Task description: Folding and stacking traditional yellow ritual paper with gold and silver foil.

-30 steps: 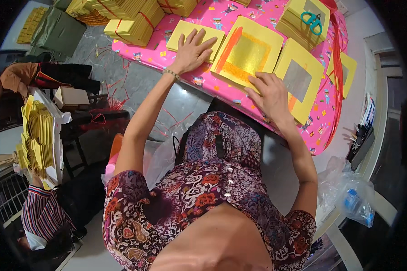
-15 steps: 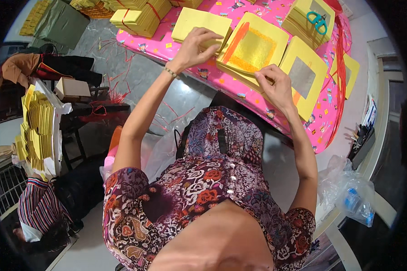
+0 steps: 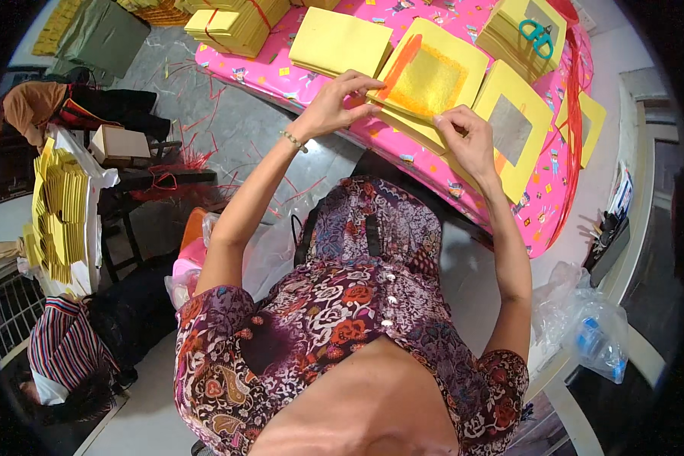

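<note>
A stack of yellow joss paper [image 3: 463,64] lies on the table in front of me. Its top sheet has a shiny gold square and an orange streak down the left side. My left hand [image 3: 346,105] has its thumb and fingers closed at the sheet's near left corner. At the near right corner, my right hand [image 3: 467,137] pinches the sheet's edge between thumb and curled fingers. The near edge looks slightly raised off the stack. Just right of it lies another yellow stack [image 3: 536,129] with a silver square; a plain yellow stack [image 3: 338,42] is on the left.
The table has a pink patterned cover [image 3: 403,158]. Teal scissors [image 3: 537,38] rest on a far right stack, and red strings [image 3: 574,137] hang over the right edge. Tied yellow bundles [image 3: 232,30] stand far left. Two people sit at left beside a pile of folded yellow paper [image 3: 62,205].
My left hand has come down and right from above the plain stack to the sheet's near left corner, and its fingers have closed there. My right hand stays nearly in place.
</note>
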`<action>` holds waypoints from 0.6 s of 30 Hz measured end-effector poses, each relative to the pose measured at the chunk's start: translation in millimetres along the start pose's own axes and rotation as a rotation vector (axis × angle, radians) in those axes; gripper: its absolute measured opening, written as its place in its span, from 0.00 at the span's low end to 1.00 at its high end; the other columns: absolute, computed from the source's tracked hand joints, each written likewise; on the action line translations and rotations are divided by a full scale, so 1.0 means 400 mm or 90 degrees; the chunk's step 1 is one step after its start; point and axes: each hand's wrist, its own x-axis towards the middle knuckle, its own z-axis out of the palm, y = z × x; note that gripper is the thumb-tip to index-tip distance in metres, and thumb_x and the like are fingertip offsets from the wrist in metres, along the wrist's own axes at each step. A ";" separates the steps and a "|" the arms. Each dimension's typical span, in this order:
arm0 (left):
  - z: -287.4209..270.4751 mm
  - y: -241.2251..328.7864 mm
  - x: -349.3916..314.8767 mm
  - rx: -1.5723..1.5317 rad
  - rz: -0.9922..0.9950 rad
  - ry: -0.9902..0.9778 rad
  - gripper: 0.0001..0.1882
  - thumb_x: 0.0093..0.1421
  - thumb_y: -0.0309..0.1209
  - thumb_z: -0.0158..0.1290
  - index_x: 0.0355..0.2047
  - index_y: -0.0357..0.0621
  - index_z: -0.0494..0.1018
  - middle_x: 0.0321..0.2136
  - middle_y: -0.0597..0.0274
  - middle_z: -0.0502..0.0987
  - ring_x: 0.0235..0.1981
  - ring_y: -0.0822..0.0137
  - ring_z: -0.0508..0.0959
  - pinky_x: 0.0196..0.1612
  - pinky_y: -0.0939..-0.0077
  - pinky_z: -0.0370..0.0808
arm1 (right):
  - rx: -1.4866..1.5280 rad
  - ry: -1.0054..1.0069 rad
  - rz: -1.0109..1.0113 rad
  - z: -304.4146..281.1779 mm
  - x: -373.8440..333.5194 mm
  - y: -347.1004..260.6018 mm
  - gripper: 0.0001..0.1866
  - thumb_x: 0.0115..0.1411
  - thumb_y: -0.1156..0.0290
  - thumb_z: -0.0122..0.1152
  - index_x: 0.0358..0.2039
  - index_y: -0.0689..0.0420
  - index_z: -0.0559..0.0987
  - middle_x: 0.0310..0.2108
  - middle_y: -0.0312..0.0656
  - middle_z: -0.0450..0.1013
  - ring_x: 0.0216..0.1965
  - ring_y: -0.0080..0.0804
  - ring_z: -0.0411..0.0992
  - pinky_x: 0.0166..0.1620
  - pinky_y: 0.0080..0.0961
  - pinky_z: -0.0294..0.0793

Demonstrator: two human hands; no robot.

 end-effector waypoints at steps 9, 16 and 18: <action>0.006 0.046 0.048 0.171 0.182 0.092 0.20 0.55 0.34 0.63 0.49 0.49 0.77 0.48 0.57 0.76 0.47 0.55 0.77 0.56 0.64 0.71 | -0.010 0.025 -0.030 -0.002 -0.007 -0.003 0.11 0.60 0.67 0.62 0.30 0.64 0.82 0.27 0.46 0.75 0.29 0.36 0.75 0.35 0.29 0.73; 0.001 0.090 0.122 0.217 0.108 0.092 0.24 0.55 0.32 0.63 0.52 0.48 0.72 0.42 0.56 0.77 0.44 0.56 0.77 0.49 0.64 0.72 | -0.073 0.100 -0.096 -0.042 0.041 -0.014 0.10 0.63 0.67 0.57 0.33 0.62 0.79 0.31 0.48 0.73 0.34 0.45 0.74 0.38 0.35 0.71; 0.024 0.110 0.145 0.270 0.197 0.214 0.25 0.55 0.32 0.62 0.53 0.48 0.71 0.44 0.55 0.75 0.45 0.55 0.75 0.49 0.63 0.71 | -0.067 0.140 -0.098 -0.067 0.084 -0.013 0.11 0.63 0.67 0.57 0.33 0.63 0.79 0.31 0.48 0.73 0.35 0.46 0.74 0.39 0.35 0.71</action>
